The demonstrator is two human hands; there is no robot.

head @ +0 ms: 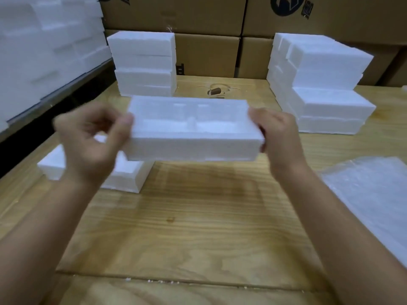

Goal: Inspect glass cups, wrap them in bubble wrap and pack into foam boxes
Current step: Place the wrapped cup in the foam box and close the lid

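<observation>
An open white foam box half with two moulded hollows hangs above the wooden table, held level between both hands. My left hand pinches its left end, fingers blurred by motion. My right hand grips its right end, thumb on the top edge. Another foam box half lies on the table below and to the left, partly hidden by my left hand. A sheet of bubble wrap lies flat at the right. A glass cup lies on its side far back on the table.
Stacks of shut foam boxes stand at the back left and back right. Cardboard cartons form a wall behind them. More foam pieces fill a shelf at the far left. Bare wooden table lies before me.
</observation>
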